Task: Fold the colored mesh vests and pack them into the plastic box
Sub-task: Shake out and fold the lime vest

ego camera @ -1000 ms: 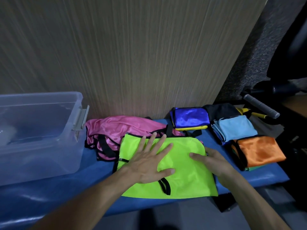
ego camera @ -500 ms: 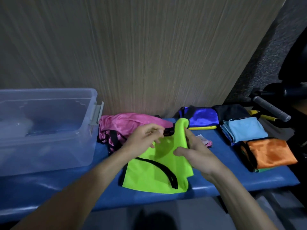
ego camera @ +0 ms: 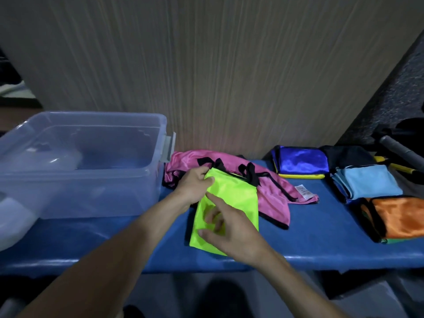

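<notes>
1. Head view, centre: neon green vest (ego camera: 231, 203) lies folded narrow on the blue bench (ego camera: 321, 239), partly over the pink vest (ego camera: 273, 191).
2. Your left hand (ego camera: 195, 187) pinches its top-left corner; your right hand (ego camera: 229, 228) hovers at the lower half w/ fingers loosely spread, holding nothing.
3. Fabric looks light, limp, slick, so prob. unfolds easily: grip folded edges, both ends.
4. Plastic box (ego camera: 158, 143) sits at left.

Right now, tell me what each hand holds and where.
The left hand holds the green vest by its top left corner. The right hand holds nothing; blurred, it rests on the vest.
</notes>
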Motion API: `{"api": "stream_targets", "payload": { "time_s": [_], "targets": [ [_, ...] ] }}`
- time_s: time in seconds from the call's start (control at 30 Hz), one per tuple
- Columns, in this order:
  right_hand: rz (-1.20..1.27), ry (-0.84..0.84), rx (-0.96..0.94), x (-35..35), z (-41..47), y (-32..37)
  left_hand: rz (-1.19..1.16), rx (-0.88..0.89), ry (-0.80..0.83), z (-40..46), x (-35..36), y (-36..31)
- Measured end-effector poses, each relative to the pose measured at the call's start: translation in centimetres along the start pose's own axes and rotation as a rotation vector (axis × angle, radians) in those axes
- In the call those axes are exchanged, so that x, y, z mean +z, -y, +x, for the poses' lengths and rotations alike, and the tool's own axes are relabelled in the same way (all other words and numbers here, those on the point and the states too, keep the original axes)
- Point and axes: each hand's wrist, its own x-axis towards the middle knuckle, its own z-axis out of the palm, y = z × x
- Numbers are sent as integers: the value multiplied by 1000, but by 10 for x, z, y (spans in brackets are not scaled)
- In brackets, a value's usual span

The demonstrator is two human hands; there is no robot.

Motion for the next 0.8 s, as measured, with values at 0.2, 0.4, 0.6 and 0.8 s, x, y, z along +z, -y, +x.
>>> {"api": "stream_targets", "payload": {
  "time_s": [0.2, 0.4, 0.6, 0.8],
  "targets": [
    [-554, 47, -185, -11, -38, -29, 264, 138, -50, -1, 7, -3],
    [-644, -234, -341, -4, -58, -50, 792, 392, -116, -25, -2, -9],
    [-759, -346, -385, 1, -60, -51, 799, 663, 290, -67, -11, -3],
    [-837, -362, -374, -2, -65, -53, 985, 717, 414, -85, -10, 27]
  ]
}}
